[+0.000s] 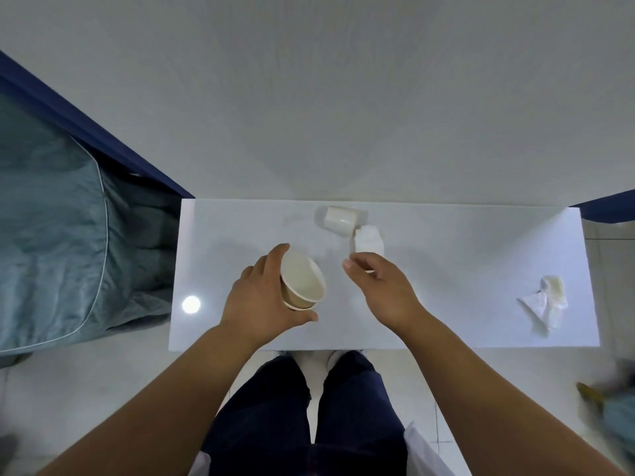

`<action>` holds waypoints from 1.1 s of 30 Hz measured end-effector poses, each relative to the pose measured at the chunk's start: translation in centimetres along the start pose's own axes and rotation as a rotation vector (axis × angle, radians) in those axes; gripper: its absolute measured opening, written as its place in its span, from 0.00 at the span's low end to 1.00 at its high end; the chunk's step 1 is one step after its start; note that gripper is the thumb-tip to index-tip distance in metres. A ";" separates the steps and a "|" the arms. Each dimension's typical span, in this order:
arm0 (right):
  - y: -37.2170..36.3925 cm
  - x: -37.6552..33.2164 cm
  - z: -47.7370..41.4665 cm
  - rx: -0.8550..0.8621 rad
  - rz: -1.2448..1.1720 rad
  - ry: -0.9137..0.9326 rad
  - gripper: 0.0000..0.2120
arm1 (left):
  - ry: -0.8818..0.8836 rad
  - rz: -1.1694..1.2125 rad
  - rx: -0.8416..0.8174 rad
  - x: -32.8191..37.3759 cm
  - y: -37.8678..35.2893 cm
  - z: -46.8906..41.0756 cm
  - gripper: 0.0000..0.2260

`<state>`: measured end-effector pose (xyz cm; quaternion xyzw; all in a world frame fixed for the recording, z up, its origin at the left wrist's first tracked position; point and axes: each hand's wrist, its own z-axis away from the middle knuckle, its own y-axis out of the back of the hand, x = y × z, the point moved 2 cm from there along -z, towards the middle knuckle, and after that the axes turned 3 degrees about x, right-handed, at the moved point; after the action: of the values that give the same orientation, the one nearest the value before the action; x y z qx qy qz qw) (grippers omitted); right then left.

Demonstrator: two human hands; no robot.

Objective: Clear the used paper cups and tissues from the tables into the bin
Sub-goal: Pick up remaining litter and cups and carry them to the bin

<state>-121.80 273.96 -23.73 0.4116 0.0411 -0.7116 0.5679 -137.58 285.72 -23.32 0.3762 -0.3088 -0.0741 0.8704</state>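
My left hand (259, 298) grips a beige paper cup (304, 281) above the white table (446, 269), its mouth tilted up towards me. My right hand (381, 286) hovers just right of the cup with loosely curled fingers; whether it holds anything is hidden. A second white paper cup (340, 219) lies on its side at the table's far edge. A crumpled tissue (369, 240) sits right beside that cup, just beyond my right fingertips. Another crumpled tissue (546, 304) lies near the table's right end.
A bed with a teal blanket (51, 235) and a dark blue frame (103, 139) stands to the left of the table. A white wall (309, 97) rises behind the table. My legs (309, 407) stand at the table's near edge.
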 end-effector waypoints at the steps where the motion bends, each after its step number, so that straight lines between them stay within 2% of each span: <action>1: -0.5 0.5 -0.6 0.009 0.003 -0.008 0.20 | 0.004 -0.003 0.003 -0.6 -0.1 -0.1 0.52; 7: -2.7 3.0 -4.9 0.089 0.099 -0.042 0.15 | 0.050 0.016 0.010 -3.6 -1.3 -1.7 0.49; 16: -3.7 3.6 -11.7 0.292 0.196 -0.025 0.24 | 0.025 0.061 0.054 -5.2 -2.7 -3.5 0.49; 20: -4.3 3.7 -14.5 0.316 0.144 -0.060 0.20 | 0.016 0.072 0.092 -6.3 -3.1 -4.0 0.48; 23: -4.9 4.2 -16.1 0.325 0.138 -0.057 0.07 | 0.019 0.084 0.118 -7.1 -3.5 -4.4 0.48; 26: -5.5 4.3 -16.5 0.352 0.056 -0.001 0.12 | 0.031 0.096 0.135 -8.0 -3.9 -4.5 0.48; 30: -6.6 3.6 -14.6 0.362 -0.097 0.118 0.07 | 0.061 0.091 0.148 -9.2 -4.4 -4.2 0.48; 33: -7.6 2.9 -11.7 0.301 -0.151 0.182 0.08 | 0.083 0.070 0.160 -9.9 -4.7 -4.1 0.48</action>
<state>-121.90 280.51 -36.39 0.5501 0.0162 -0.7104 0.4387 -142.57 288.47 -33.48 0.4361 -0.2904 -0.0033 0.8518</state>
